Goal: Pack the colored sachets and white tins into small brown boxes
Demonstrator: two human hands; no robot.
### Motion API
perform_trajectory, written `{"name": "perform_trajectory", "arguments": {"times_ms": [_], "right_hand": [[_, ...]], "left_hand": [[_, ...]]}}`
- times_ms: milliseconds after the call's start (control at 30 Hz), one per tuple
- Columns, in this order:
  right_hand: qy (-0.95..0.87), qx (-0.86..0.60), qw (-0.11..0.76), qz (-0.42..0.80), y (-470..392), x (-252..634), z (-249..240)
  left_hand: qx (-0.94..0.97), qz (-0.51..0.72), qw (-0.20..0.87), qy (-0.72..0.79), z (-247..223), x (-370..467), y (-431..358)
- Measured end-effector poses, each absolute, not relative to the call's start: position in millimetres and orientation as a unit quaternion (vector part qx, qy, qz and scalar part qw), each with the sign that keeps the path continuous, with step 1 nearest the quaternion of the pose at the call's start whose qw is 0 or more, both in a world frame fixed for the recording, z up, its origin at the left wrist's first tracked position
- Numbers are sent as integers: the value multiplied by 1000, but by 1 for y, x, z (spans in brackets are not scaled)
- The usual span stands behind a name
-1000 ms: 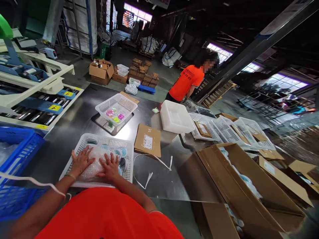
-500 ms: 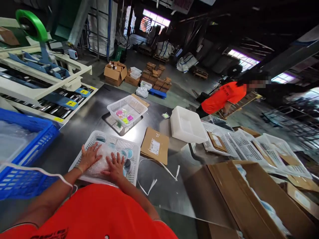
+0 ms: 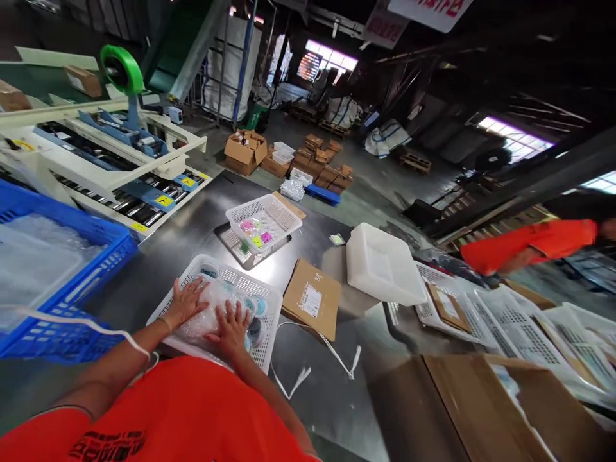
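Observation:
A white perforated basket stands on the metal table in front of my body. Inside it lies a clear bubble-wrap bundle, with several round tubs with pale blue and white lids around and partly under it. My left hand rests flat on the bundle's left part, fingers spread. On its right part lies my right hand, palm down with fingers apart. Neither hand is closed round anything. What lies beneath the wrap is mostly hidden.
Beyond the basket, a second basket holds pink and yellow packets. A flat cardboard piece with a label, white cord and a white bin are to the right. A blue crate stands left; a co-worker bends at right.
The view has swung, so the table's things appear shifted right and slightly down. The co-worker has moved to the right and bends lower. My hands stay on the bubble wrap.

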State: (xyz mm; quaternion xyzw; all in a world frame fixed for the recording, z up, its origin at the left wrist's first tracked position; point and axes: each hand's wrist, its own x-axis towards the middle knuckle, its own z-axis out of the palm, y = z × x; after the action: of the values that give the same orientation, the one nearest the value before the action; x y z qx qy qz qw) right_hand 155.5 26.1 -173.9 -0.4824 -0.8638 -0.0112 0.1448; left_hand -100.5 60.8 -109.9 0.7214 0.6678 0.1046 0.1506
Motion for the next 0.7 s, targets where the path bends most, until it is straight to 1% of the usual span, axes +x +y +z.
{"name": "perform_trajectory", "arguments": {"times_ms": [367,533,700], "right_hand": [[-862,-490,131,12,34,165,-188],[-863,-490,127,12,30,166,-180],[-858,-492,149,-6,26,166,-174]], "left_hand": [[718,136,157,664,-121,-95,61],[719,139,147,664,-130,-95,60],[732,142,120,656,-138,-97,60]]}}
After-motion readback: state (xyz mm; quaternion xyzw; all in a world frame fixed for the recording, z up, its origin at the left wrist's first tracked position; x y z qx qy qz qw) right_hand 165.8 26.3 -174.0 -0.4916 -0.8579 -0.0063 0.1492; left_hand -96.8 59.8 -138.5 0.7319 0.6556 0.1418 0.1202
